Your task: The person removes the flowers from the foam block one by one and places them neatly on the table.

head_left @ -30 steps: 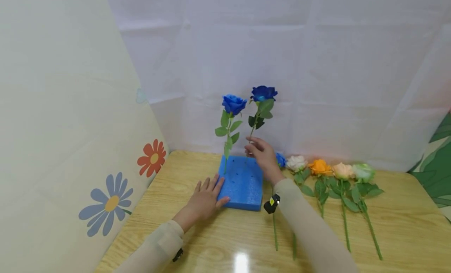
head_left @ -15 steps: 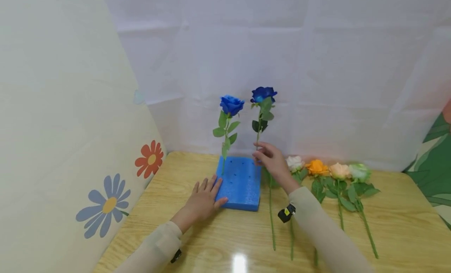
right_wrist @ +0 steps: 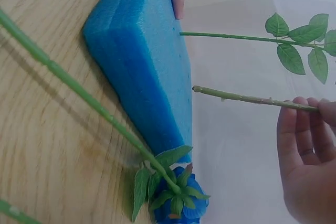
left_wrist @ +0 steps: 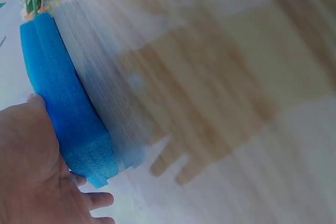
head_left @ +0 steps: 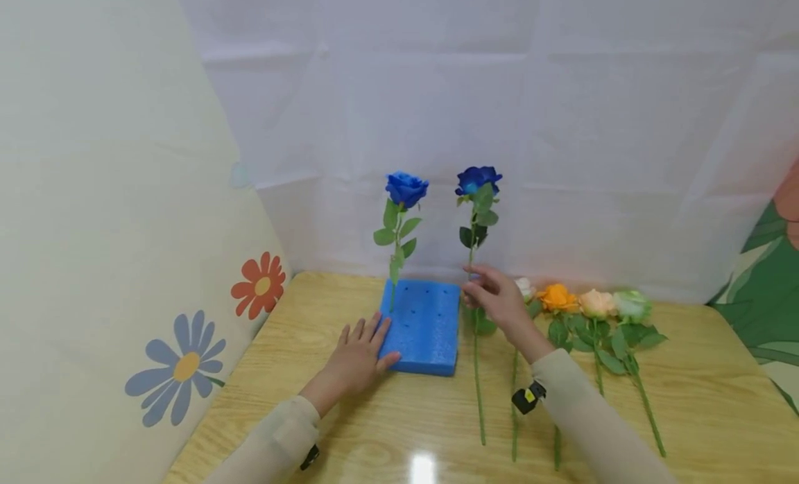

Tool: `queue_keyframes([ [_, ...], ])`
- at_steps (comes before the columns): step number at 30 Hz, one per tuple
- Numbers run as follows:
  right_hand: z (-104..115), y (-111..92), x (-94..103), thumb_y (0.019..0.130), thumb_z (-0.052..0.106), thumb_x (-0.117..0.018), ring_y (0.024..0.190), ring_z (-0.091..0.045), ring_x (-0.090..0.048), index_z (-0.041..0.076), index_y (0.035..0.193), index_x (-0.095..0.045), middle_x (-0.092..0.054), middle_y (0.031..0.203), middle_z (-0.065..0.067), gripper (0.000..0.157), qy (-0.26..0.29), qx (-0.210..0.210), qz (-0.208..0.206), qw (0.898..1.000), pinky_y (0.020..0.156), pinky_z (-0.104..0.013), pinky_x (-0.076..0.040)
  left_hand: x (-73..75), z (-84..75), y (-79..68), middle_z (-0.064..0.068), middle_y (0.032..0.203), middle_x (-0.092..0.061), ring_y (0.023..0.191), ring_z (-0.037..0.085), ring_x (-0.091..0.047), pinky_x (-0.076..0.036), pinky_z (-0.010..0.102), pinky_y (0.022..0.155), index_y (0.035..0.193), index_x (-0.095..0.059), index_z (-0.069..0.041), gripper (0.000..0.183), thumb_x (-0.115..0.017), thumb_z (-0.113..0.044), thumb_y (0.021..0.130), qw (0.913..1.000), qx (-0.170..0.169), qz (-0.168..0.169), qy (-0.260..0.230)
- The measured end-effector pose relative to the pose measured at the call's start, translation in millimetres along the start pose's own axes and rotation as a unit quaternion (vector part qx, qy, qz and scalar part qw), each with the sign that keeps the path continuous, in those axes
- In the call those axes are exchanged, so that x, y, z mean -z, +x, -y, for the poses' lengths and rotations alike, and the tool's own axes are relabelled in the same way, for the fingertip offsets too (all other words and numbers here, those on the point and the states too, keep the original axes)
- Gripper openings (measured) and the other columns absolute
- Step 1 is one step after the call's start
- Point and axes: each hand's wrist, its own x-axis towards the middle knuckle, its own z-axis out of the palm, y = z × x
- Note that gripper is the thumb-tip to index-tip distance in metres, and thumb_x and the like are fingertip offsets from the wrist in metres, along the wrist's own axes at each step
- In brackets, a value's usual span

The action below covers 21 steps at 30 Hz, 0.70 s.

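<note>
My right hand (head_left: 496, 304) pinches the stem of a dark blue rose (head_left: 479, 182), held upright by the right edge of a blue foam block (head_left: 431, 342). In the right wrist view the cut end of that stem (right_wrist: 231, 96) stands free, a short way off the block's holed face. Another blue rose (head_left: 407, 190) stands in the block's left side. With fingers spread, my left hand (head_left: 356, 356) rests against the block's left edge; the left wrist view shows its palm beside the foam (left_wrist: 68, 93).
Right of the block, several roses lie on the wooden table (head_left: 387, 435): white (head_left: 524, 287), orange (head_left: 557, 298), peach (head_left: 597, 304) and pale green (head_left: 632, 305). A blue rose (right_wrist: 181, 203) lies close to the block, its bloom hidden behind my right hand in the head view.
My right hand has carried the dark blue rose to the right and slightly down, from over the block to its right edge. The left hand stays on the block.
</note>
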Motion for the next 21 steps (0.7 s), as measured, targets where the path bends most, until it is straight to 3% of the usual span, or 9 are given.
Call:
queue_keyframes([
  [4, -3, -7, 7.9, 0.101, 0.009, -0.062, 0.086, -0.023, -0.071, 0.005, 0.140, -0.059, -0.067, 0.107, -0.027, 0.039, -0.003, -0.009, -0.003, 1.000, 0.080, -0.042, -0.061, -1.3, 0.1, 1.3, 0.018, 0.168, -0.015, 0.149, 0.050, -0.022, -0.017, 0.067, 0.118, 0.162, -0.023, -0.008, 0.078, -0.036, -0.060, 0.105, 1.0000, -0.001, 0.000, -0.009],
  [9, -6, -16, 17.6, 0.102, 0.013, -0.063, 0.092, -0.029, -0.070, 0.011, 0.142, -0.059, -0.066, 0.108, -0.023, 0.040, -0.016, -0.040, -0.008, 0.999, 0.084, -0.045, -0.060, -3.2, 1.2, 3.7, 0.017, 0.168, -0.015, 0.149, 0.050, -0.022, -0.017, 0.067, 0.118, 0.162, -0.023, -0.009, 0.078, -0.036, -0.060, 0.105, 0.9999, -0.001, -0.001, -0.010],
  [21, -8, -49, 37.4, 0.103, 0.012, -0.060, 0.087, -0.026, -0.071, 0.001, 0.142, -0.056, -0.069, 0.108, -0.022, 0.040, -0.048, -0.019, -0.010, 0.999, 0.077, -0.038, -0.061, -3.0, 1.8, 1.3, 0.018, 0.168, -0.015, 0.149, 0.050, -0.023, -0.017, 0.068, 0.118, 0.162, -0.024, -0.008, 0.079, -0.037, -0.061, 0.104, 0.9999, -0.001, -0.004, -0.011],
])
